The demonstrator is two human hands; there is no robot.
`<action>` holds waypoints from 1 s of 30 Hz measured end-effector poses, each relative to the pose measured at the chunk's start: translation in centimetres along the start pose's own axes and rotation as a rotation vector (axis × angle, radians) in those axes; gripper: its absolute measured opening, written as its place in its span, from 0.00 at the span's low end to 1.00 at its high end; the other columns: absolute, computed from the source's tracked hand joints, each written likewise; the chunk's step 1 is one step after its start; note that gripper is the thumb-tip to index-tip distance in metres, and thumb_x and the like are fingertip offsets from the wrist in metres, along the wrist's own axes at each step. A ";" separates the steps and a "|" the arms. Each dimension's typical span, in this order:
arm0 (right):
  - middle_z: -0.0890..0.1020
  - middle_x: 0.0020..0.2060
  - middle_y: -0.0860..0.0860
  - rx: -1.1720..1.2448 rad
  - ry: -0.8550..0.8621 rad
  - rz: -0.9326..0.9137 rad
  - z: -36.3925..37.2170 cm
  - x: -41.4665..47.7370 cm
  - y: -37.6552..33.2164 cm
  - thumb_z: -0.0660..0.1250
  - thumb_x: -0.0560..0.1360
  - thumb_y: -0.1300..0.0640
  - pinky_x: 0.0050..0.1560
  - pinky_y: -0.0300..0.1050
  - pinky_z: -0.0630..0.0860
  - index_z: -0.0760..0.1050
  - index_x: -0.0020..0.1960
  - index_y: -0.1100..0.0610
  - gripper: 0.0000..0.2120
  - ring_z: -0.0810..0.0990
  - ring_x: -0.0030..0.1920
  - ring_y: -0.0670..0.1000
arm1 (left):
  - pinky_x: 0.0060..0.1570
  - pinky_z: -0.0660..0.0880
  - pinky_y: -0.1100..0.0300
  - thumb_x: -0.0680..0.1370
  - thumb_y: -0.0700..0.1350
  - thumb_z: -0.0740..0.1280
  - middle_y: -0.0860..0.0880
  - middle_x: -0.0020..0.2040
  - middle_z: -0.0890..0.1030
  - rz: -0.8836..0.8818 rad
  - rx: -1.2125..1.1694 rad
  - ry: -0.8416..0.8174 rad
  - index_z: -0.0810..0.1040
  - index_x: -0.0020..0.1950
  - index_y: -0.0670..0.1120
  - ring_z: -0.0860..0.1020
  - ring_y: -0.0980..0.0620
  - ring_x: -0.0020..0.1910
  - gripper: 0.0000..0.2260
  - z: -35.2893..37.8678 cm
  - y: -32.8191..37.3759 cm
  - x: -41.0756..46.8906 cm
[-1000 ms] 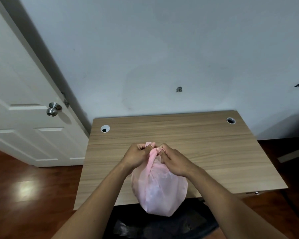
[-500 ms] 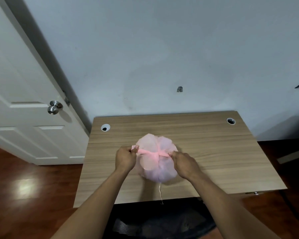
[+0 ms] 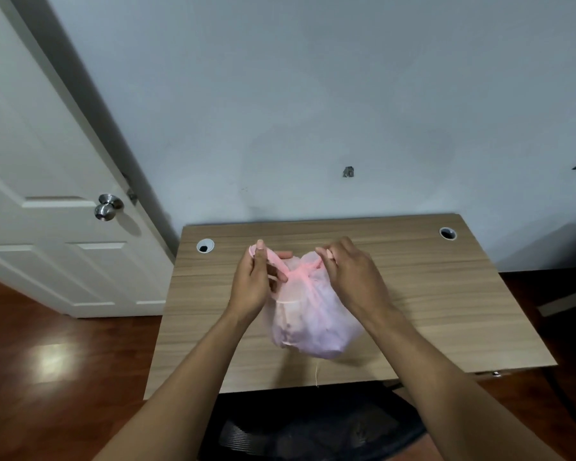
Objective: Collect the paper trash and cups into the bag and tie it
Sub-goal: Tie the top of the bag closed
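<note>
Pink bag sits full and puffy in the middle of the surface. A moment ago the hands pulled its two ends out flat to the sides. Now they are up higher and closer together. The left hand pinches one end, and the right hand pinches the other. One knot looks tied, so a second knot probably comes next.

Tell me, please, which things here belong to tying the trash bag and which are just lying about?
Belongs to the job: pink bag, left hand gripping one handle, right hand holding the other.
Just around: wooden desk, white door, door knob, black chair.
</note>
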State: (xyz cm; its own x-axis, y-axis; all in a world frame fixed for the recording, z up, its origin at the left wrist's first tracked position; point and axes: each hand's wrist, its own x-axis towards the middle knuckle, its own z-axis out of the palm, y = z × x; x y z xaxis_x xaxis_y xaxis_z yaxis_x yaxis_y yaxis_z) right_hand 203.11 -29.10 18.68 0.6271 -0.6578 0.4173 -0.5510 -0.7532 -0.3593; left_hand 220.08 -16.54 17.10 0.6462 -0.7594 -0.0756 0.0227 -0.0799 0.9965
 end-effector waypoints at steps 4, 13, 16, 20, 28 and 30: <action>0.87 0.42 0.52 0.627 0.038 0.229 -2.2 1.6 -3.1 0.64 0.89 0.48 0.46 0.50 0.80 0.82 0.41 0.55 0.21 0.87 0.42 0.53 | 0.36 0.74 0.57 0.90 0.57 0.55 0.37 0.42 0.85 -0.034 -0.294 -0.083 0.81 0.38 0.42 0.76 0.45 0.34 0.29 1.8 2.7 0.0; 0.78 0.35 0.50 1.310 -0.125 0.639 -3.0 2.4 -2.9 0.59 0.91 0.51 0.36 0.41 0.73 0.83 0.52 0.59 0.19 0.75 0.33 0.48 | 0.47 0.84 0.61 0.79 0.36 0.72 0.41 0.48 0.89 -0.109 -0.501 -0.233 0.79 0.61 0.39 0.84 0.52 0.37 0.11 2.4 2.4 0.3; 0.83 0.43 0.51 1.214 -0.217 0.547 -2.3 1.4 -2.0 0.62 0.90 0.61 0.46 0.42 0.77 0.86 0.65 0.55 0.14 0.78 0.39 0.47 | 0.44 0.84 0.61 0.84 0.33 0.67 0.40 0.48 0.88 -0.085 -0.470 -0.165 0.74 0.64 0.39 0.83 0.52 0.35 0.10 2.7 2.1 0.3; 0.91 0.50 0.51 1.091 -0.185 0.543 -1.4 0.7 -1.5 0.65 0.88 0.64 0.50 0.51 0.82 0.77 0.72 0.50 0.15 0.87 0.47 0.56 | 0.45 0.82 0.61 0.86 0.35 0.65 0.41 0.46 0.86 -0.078 -0.385 -0.166 0.79 0.57 0.43 0.80 0.52 0.36 0.05 2.7 1.6 -0.1; 0.90 0.48 0.62 1.067 -0.252 0.615 -0.9 0.3 -0.5 0.74 0.81 0.65 0.53 0.57 0.78 0.87 0.53 0.58 0.05 0.84 0.45 0.56 | 0.40 0.77 0.62 0.85 0.36 0.67 0.40 0.42 0.84 -0.118 -0.277 -0.349 0.76 0.65 0.43 0.77 0.51 0.35 0.09 2.0 1.9 -0.2; 0.90 0.47 0.61 1.050 -0.327 0.563 -1.5 0.2 -0.5 0.74 0.82 0.64 0.51 0.53 0.78 0.89 0.52 0.56 0.06 0.83 0.43 0.55 | 0.38 0.77 0.63 0.85 0.32 0.66 0.39 0.42 0.83 -0.155 -0.270 -0.370 0.73 0.68 0.43 0.77 0.52 0.33 0.13 1.7 2.2 0.1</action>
State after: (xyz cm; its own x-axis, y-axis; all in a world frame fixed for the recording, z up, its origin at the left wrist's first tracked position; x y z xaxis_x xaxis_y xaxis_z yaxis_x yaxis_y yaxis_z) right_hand 202.69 -28.87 20.14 0.6371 -0.7480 -0.1859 -0.1737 0.0956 -0.9801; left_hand 218.88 -17.86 19.18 0.3061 -0.9343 -0.1827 0.3264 -0.0773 0.9421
